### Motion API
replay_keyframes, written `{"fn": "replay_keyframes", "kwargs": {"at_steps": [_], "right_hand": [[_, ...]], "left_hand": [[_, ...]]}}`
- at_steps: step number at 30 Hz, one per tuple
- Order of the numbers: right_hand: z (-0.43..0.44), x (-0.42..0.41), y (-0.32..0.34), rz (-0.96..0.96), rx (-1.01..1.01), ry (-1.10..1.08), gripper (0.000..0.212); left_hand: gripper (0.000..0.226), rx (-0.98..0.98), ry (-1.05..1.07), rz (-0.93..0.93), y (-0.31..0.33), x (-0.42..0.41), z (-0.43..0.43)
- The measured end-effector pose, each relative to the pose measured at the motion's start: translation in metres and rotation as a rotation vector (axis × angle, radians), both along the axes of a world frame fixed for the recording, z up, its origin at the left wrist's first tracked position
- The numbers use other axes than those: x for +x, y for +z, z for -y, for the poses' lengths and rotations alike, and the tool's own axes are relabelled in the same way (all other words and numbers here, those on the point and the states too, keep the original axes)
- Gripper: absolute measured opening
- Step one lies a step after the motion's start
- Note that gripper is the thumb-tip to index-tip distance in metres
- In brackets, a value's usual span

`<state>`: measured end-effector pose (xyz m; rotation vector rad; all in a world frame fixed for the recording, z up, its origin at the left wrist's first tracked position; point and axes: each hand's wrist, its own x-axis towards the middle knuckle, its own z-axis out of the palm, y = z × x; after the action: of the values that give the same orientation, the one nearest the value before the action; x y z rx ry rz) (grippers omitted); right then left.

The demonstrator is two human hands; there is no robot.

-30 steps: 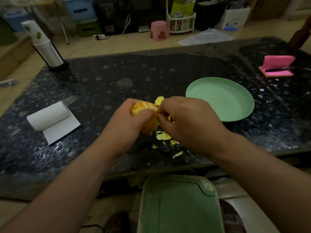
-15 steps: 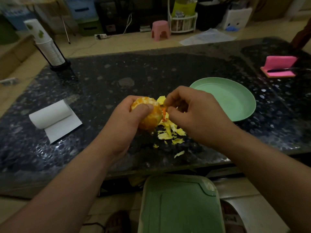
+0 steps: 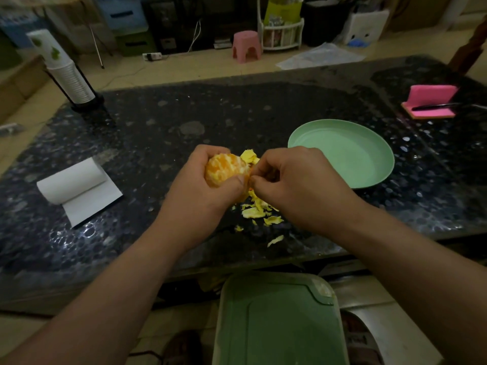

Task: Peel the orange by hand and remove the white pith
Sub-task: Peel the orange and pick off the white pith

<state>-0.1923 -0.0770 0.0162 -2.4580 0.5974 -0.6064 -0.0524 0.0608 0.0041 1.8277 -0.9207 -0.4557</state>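
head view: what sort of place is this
Probably a room in a home: a dark speckled table, a pink plastic stool on the floor, a stack of paper cups.

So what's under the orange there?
Yellow peel scraps lie on the table below the orange. The left hand, gripping it, and the right hand, pinching peel, hide the rest of the pile.
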Motion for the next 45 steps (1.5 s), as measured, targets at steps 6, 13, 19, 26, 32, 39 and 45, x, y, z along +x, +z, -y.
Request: {"fn": "replay_keyframes", "kwargs": {"at_steps": [6, 13, 19, 26, 32, 39, 45], "right_hand": [[-0.003, 0.000, -0.001, 0.007, 0.019, -0.013, 0.008], [0.009, 0.000, -0.007, 0.050, 0.135, -0.094, 0.005], [0.006, -0.001, 0.007, 0.121, 0.278, 0.036, 0.005], [-0.001, -0.001, 0.012, 0.127, 0.246, 0.064, 0.012], [-0.001, -0.004, 0.013, 0.074, 0.134, 0.038, 0.011], [-0.003, -0.007, 0.016, 0.015, 0.090, 0.072, 0.011], [-0.004, -0.004, 0.013, 0.020, 0.009, 0.048, 0.009]], "left_hand": [[0.050, -0.008, -0.037, 0.024, 0.001, -0.003, -0.001], [0.043, -0.204, -0.038, -0.551, 0.000, 0.005, 0.001], [0.045, -0.308, -0.084, -0.721, 0.002, 0.013, -0.002], [0.055, -0.253, -0.107, -0.563, 0.000, 0.017, -0.004], [0.057, -0.175, -0.132, -0.417, -0.003, 0.014, -0.003], [0.051, -0.145, -0.137, -0.371, -0.005, 0.014, -0.003], [0.056, -0.129, -0.133, -0.316, -0.006, 0.013, -0.003]]}}
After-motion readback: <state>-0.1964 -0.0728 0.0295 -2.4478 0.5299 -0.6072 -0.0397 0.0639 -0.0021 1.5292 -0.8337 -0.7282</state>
